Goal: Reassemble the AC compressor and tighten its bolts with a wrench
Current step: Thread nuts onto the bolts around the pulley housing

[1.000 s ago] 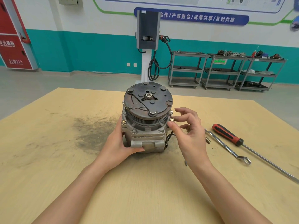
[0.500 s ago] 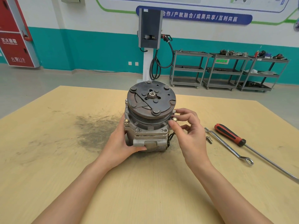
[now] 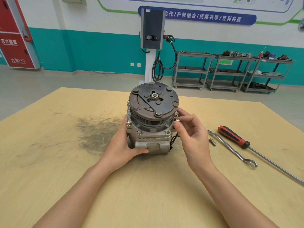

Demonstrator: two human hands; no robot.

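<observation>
The AC compressor [image 3: 151, 122] stands upright on the wooden table [image 3: 65, 162], its rusty clutch plate facing up. My left hand [image 3: 122, 145] grips the lower left of its aluminium body, thumb across the front. My right hand [image 3: 190, 134] is at the compressor's right flange, thumb and fingers pinching the head of a bolt [image 3: 177, 120] seated there. Two more bolts show on the front-left flange. A double-ended ring wrench [image 3: 230, 148] lies on the table to the right, with a loose bolt [image 3: 212, 142] beside it.
A red-handled screwdriver [image 3: 233, 137] with a long shaft lies right of the wrench, reaching the table's right edge. A dark greasy smear [image 3: 97, 130] marks the table left of the compressor. Beyond the table stand a charging post and metal shelf carts.
My right hand's fingers have shifted slightly around the bolt on the right flange. The left hand has kept its hold on the body. The view has drifted a little.
</observation>
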